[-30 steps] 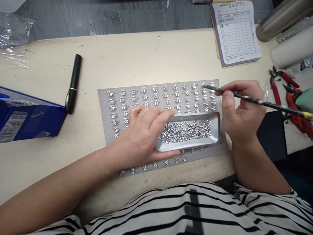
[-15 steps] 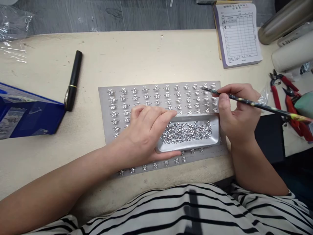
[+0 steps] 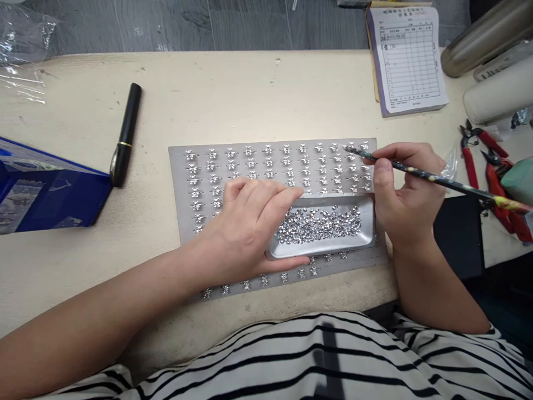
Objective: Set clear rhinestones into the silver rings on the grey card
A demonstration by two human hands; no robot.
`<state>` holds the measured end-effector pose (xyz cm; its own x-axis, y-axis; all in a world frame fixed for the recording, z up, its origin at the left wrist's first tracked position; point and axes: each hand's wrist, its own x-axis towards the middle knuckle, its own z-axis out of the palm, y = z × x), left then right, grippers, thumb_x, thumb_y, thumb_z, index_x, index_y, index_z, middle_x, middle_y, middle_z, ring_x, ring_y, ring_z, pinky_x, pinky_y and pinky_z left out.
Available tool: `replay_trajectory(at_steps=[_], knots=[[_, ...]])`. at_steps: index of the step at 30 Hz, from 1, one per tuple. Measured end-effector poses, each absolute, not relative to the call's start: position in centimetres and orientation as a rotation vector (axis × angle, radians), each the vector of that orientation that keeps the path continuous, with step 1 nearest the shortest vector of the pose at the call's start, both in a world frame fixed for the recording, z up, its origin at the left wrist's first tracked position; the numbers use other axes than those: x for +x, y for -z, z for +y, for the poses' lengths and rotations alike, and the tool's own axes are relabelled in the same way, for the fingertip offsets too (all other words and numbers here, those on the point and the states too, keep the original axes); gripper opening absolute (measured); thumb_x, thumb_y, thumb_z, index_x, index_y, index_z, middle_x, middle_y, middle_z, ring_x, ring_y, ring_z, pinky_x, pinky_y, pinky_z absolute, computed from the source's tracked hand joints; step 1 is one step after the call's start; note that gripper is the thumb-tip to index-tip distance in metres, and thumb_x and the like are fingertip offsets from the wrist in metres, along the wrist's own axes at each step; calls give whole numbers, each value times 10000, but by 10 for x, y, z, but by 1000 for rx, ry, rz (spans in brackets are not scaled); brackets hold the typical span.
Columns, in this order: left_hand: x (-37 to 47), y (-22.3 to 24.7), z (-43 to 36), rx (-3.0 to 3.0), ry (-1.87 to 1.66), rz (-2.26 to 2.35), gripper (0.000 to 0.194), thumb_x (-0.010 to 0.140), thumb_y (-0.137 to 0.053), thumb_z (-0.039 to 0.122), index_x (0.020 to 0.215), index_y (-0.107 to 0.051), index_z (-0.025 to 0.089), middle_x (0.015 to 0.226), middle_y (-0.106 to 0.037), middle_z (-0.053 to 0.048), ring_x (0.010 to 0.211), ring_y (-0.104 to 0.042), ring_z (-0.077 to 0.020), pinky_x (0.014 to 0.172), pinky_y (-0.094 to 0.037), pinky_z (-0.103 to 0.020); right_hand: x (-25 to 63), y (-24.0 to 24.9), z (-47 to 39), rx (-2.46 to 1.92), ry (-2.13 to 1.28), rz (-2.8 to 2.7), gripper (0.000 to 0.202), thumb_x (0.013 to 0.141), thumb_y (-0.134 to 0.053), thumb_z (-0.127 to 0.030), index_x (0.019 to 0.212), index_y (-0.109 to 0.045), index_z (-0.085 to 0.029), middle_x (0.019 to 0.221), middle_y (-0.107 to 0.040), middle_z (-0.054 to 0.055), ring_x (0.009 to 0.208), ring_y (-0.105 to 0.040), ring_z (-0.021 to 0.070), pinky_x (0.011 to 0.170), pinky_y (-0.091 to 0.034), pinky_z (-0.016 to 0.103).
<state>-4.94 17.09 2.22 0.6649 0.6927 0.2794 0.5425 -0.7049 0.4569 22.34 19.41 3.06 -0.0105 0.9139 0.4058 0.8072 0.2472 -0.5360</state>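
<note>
My left hand (image 3: 254,228) is closed around the left end of a small silvery tray (image 3: 365,222), thumb along its near side and fingers along its far side. Many tiny shiny stones (image 3: 320,225) lie in the tray. Beneath it is a grey sheet (image 3: 183,222) set with rows of small silver bear-shaped pieces (image 3: 267,149). My right hand (image 3: 406,189) pinches a thin, dark, patterned pen-like stick (image 3: 441,179). Its pale tip is at the top right rows of the sheet, close to one of the pieces; whether it touches is too small to tell.
A black pen (image 3: 127,133) leans by a blue box (image 3: 50,189) at left. Clear plastic (image 3: 25,50) lies at the far left corner. At right are a receipt pad (image 3: 410,61), a metallic cylinder (image 3: 483,39), a white roll (image 3: 499,91), red-handled pliers (image 3: 470,158) and a dark flat object (image 3: 458,236).
Almost nothing has changed. The whole view has shifted very slightly; both hands keep their grips, and the stick's tip stays near the same pieces.
</note>
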Motion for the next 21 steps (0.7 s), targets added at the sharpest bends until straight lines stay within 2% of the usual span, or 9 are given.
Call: replay_trajectory(at_steps=[14, 18, 21], knots=[[-49, -21, 171, 2555, -651, 974, 755, 905, -619, 635, 1395, -421, 97, 1183, -602, -139, 1084, -573, -281, 997, -363, -461, 223, -30, 195, -1595, -157, -1854, 107, 922, -551, -274, 960, -649, -259, 915, -716, -11, 881, -685, 178, 891, -454, 453], [-49, -21, 171, 2534, -650, 972, 765, 888, -646, 629, 1412, -401, 128, 1189, -606, -139, 1084, -577, -286, 999, -358, -469, 222, -29, 193, -1572, -146, -1821, 119, 928, -541, -270, 975, -650, -258, 903, -707, -18, 882, -684, 172, 914, -445, 461], [-49, -21, 172, 2523, -654, 984, 792, 865, -688, 618, 1426, -381, 151, 1198, -609, -137, 1094, -578, -289, 999, -358, -465, 219, -29, 190, -1451, -90, -1706, 140, 918, -530, -277, 932, -667, -253, 833, -683, -25, 806, -679, 158, 847, -451, 442]])
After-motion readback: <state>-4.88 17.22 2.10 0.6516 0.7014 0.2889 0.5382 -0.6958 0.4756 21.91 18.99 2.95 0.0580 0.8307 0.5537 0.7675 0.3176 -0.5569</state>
